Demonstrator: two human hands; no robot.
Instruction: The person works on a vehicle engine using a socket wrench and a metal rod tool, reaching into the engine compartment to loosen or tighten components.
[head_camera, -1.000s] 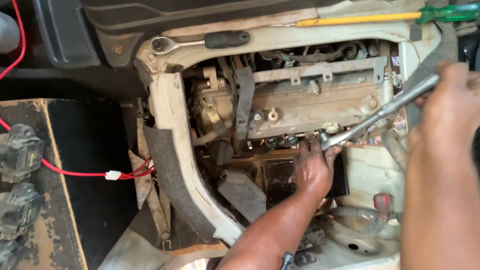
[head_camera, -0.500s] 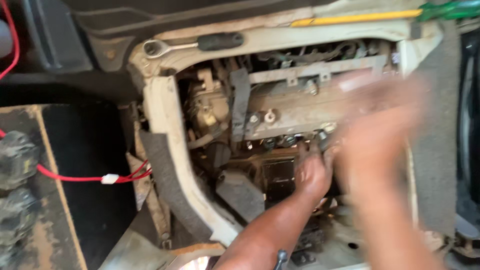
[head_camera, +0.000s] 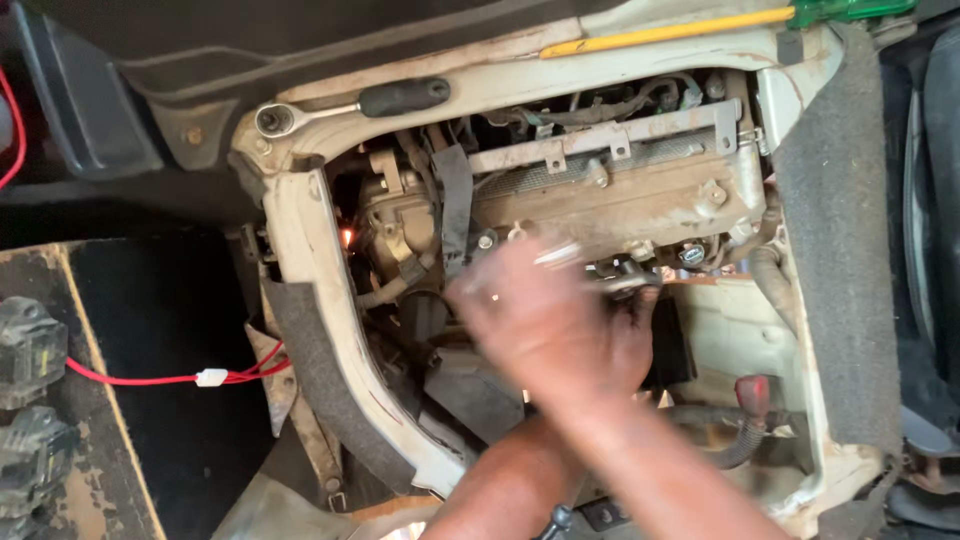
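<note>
Both hands work inside an open engine bay, seen from above. The right hand (head_camera: 550, 320) is blurred and lies over the middle of the opening, just below the engine (head_camera: 620, 200). It seems to grip a metal wrench (head_camera: 610, 283), of which only a short shiny part shows at the fingertips, but the blur is strong and I cannot tell how tight the fingers are. The left hand (head_camera: 635, 335) is mostly hidden under the right one. Only its dark edge shows beside the wrench, near the bolts at the lower edge of the engine, and I cannot tell if it is apart or closed.

A ratchet (head_camera: 350, 105) with a black handle lies on the white frame (head_camera: 300, 240) above the opening, well apart from the hands. A screwdriver (head_camera: 700, 25) with a yellow shaft and green handle lies along the top edge of the frame. A red wire (head_camera: 150, 380) with a white connector runs across the dark floor at the left. A hose with a red cap (head_camera: 752, 392) stands at the lower right, near the right forearm.
</note>
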